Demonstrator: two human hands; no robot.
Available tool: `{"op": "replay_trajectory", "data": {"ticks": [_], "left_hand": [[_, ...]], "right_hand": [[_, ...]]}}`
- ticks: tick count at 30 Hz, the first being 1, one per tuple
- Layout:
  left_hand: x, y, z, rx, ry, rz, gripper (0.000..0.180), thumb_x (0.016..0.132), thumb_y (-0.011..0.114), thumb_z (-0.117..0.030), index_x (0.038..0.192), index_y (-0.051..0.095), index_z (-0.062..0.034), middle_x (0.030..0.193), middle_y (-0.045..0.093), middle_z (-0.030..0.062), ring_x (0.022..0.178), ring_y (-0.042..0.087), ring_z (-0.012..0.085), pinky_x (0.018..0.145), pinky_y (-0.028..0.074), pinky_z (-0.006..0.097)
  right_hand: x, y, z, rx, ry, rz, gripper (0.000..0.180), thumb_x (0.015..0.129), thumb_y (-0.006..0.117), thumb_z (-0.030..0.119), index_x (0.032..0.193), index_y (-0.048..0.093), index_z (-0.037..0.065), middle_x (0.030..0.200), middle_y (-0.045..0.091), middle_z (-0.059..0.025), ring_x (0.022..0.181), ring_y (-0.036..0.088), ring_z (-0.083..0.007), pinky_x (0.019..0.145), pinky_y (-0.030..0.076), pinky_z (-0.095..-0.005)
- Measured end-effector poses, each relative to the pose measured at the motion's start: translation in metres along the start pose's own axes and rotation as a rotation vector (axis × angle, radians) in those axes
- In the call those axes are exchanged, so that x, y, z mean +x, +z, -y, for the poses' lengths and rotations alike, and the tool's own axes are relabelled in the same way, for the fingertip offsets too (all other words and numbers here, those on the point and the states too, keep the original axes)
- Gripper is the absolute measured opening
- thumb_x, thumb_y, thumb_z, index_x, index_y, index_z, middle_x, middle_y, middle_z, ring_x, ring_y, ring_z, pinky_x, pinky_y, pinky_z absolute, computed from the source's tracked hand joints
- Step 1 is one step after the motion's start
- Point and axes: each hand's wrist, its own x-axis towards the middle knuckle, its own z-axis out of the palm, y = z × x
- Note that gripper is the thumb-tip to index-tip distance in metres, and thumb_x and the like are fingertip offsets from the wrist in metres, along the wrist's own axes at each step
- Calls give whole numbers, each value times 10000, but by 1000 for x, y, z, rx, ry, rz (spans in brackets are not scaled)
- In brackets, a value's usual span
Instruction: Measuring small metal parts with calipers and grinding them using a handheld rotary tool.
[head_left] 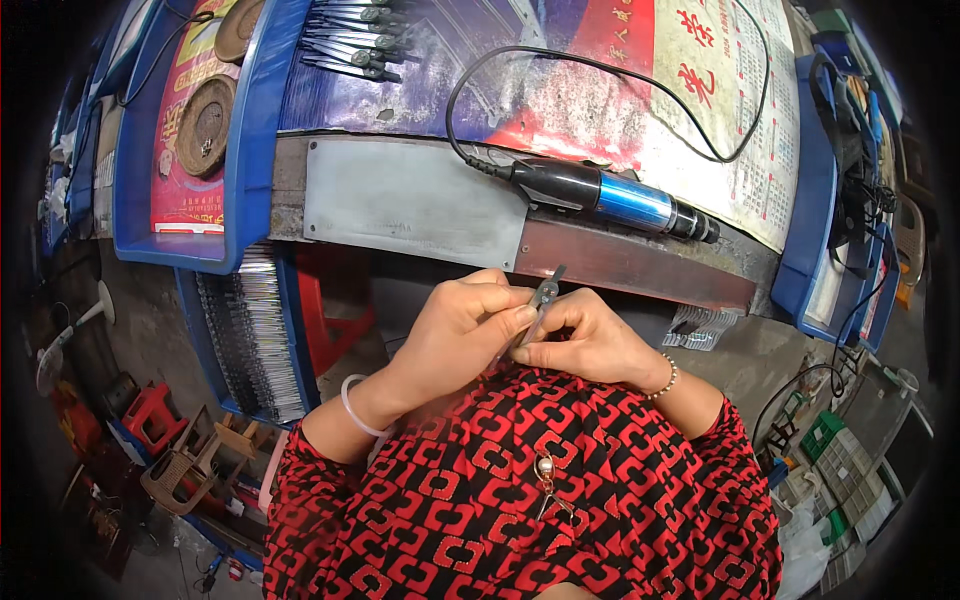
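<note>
1. Head view: your left hand (455, 330) and right hand (590, 340) both pinched a small grey metal piece (543, 297) near centre.
2. At one o'clock from it lay a blue electric screwdriver (620, 200) on the workbench (410, 195).

A: Colours, near side?
B: Garment (520, 500): red and black, blocky interlocking pattern. Bracelet (352, 408) on left wrist: pale pink-white. Beaded bracelet (664, 380) on right wrist: light beads. Small metal piece (543, 296) in the fingers: dark grey.
A: Far side?
B: Power tool (610, 198): black handle, bright blue barrel, black cord (470, 80). Metal plate (410, 195): dull grey. Trays (255, 140): blue. Poster (600, 90) over the tabletop: red, cream, purple-blue. Stool (330, 310) at left: red.
</note>
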Motion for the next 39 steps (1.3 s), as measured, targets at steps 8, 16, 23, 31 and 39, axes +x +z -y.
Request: {"op": "replay_trajectory", "data": {"ticks": [8, 16, 23, 31, 39], "left_hand": [[14, -25, 13, -992, -258, 414, 322, 835, 620, -176, 1074, 563, 32, 895, 614, 68, 696, 603, 131, 650, 496, 222], [-4, -33, 21, -982, 11, 195, 306, 738, 710, -199, 904, 618, 41, 922, 618, 151, 942, 583, 248, 866, 451, 343], [-53, -50, 13, -920, 32, -110, 200, 839, 580, -55, 1017, 572, 36, 870, 632, 133, 768, 638, 218, 752, 517, 336], [-143, -81, 55, -715, 222, -837, 221, 850, 569, -71, 1049, 482, -29, 813, 603, 105, 658, 615, 180, 579, 509, 286], [-260, -124, 144, -595, 192, -1532, 227, 874, 544, -92, 1088, 504, -27, 811, 568, 33, 566, 488, 68, 485, 408, 197]], "right_hand": [[8, -1, 21, 245, 45, 120, 142, 818, 627, 98, 767, 638, -34, 696, 609, -32, 635, 545, -84, 594, 432, -233], [-7, -20, 67, -914, -514, -530, 159, 711, 661, 32, 855, 611, -13, 811, 606, -112, 738, 593, -241, 675, 468, -300], [8, -30, 67, -1349, -369, -564, 549, 710, 677, 134, 1199, 460, 14, 1096, 510, -174, 1023, 476, -344, 904, 369, -383], [5, -43, 71, -1274, -263, -405, 584, 705, 644, 28, 1251, 439, 36, 1062, 499, -177, 984, 480, -350, 887, 369, -337], [-34, -87, 76, -784, -338, -608, 643, 732, 700, 115, 1284, 396, -13, 997, 518, -53, 792, 482, -111, 705, 406, -218]]}}
